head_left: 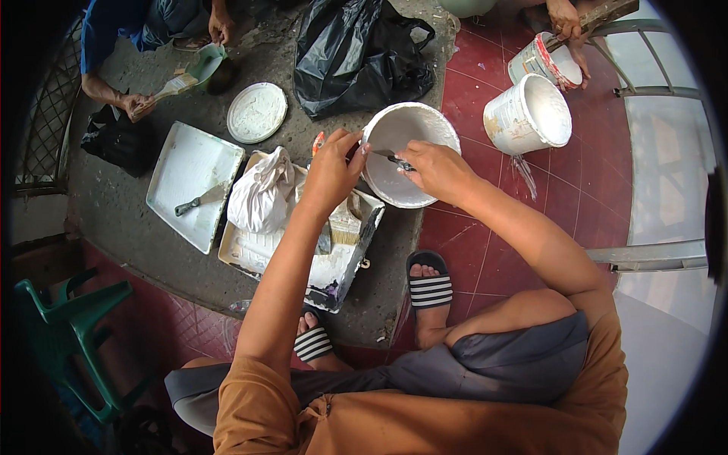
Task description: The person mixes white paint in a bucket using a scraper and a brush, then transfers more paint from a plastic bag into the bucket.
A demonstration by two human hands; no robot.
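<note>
Above the wide white bucket, my two hands are close together. My right hand is closed on a small dark-handled knife, whose thin blade points left toward the other hand. At the bucket's left rim, the fingers of my left hand are pinched together. Something dark shows between them, too small to name. White residue coats the bucket's inside wall. Below my left hand lies a paint tray holding a white cloth bundle and a wide paintbrush.
A second white tray with a scraper lies left, near a paint-covered lid. A black plastic bag sits ahead. Two paint pails stand right. Other people's hands work at both far sides; a green chair is lower left.
</note>
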